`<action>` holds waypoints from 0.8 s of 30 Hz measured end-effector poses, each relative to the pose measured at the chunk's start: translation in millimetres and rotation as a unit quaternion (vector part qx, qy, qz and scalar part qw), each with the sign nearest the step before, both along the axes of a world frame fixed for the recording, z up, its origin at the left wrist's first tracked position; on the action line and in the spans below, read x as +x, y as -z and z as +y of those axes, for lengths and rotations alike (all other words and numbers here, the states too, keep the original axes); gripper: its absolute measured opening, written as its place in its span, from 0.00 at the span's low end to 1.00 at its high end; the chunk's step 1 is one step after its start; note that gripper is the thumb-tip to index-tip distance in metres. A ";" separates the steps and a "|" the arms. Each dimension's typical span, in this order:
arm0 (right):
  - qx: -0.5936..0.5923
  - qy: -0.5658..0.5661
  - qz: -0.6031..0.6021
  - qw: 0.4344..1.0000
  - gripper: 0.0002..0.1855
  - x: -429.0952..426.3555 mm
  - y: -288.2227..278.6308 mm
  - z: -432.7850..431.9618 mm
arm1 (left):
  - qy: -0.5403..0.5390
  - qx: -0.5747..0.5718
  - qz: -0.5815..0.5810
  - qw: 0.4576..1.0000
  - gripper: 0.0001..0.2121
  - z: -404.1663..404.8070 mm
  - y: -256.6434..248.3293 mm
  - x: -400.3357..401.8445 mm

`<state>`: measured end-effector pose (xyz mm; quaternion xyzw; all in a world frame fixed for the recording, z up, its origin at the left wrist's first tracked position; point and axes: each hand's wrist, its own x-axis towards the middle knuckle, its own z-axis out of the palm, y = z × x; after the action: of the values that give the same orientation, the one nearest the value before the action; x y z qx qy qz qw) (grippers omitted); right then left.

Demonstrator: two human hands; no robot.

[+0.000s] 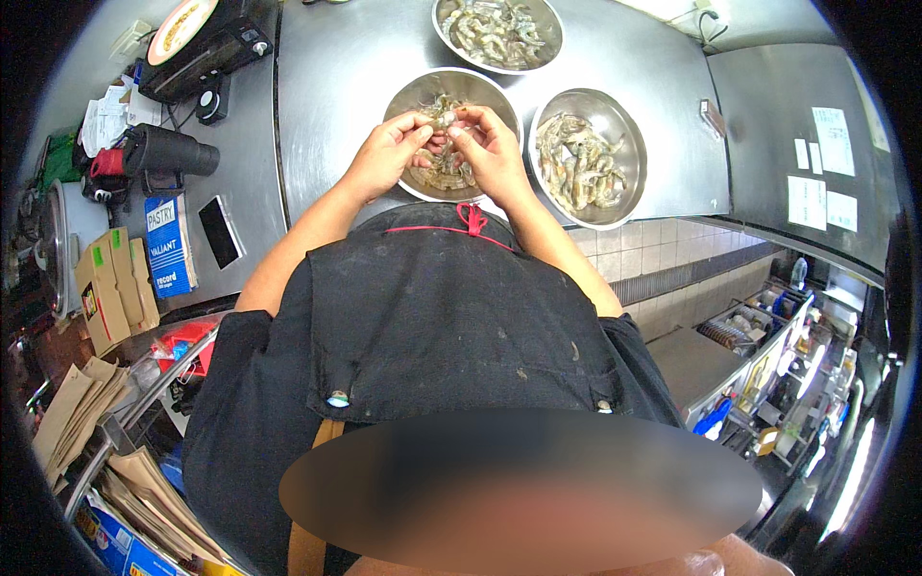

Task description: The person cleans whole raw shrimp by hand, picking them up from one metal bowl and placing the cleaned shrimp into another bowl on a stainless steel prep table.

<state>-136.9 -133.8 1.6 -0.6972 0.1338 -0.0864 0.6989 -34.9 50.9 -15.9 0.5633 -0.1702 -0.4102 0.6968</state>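
My left hand (pixel 389 153) and my right hand (pixel 495 153) meet above the nearest steel bowl (pixel 492 92). Their fingertips pinch a raw shrimp (pixel 441 122) between them, largely covered by the fingers. Below lies a heap of greyish shrimp scraps (pixel 452 177), apparently shells and heads, partly hidden by my hands. To the right, a second steel bowl (pixel 628 140) contains shrimp (pixel 580 165) that look whole. A third steel bowl (pixel 552 34), farther back, is filled with grey, glossy shrimp (pixel 493 32). All three bowls rest on a steel worktop (pixel 331 86).
Leftward on a side counter are a smartphone (pixel 220 232), a blue record book (pixel 168 245), a black tumbler (pixel 169 151) and cardboard boxes (pixel 115 284). A small box (pixel 712 119) sits on the worktop's right. Shelving with containers (pixel 749 324) stands lower right.
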 end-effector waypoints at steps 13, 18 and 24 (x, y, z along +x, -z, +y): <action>-0.229 0.032 0.029 0.973 0.13 0.4 4.0 -3.5 | 0.030 0.116 -0.252 0.960 0.11 4.1 -2.0 -3.7; -0.329 0.023 0.010 0.944 0.11 0.7 1.9 -3.5 | 0.043 0.099 -0.185 0.977 0.11 4.4 1.7 -6.4; -0.347 -0.007 0.031 0.937 0.07 -1.3 5.8 -7.9 | 0.046 0.076 -0.105 0.991 0.12 6.5 20.3 -1.8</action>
<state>-138.2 -141.7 -4.2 -0.8998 0.1122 -0.1004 0.4094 -36.7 57.4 -36.2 0.6461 -0.2363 -0.3921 0.6107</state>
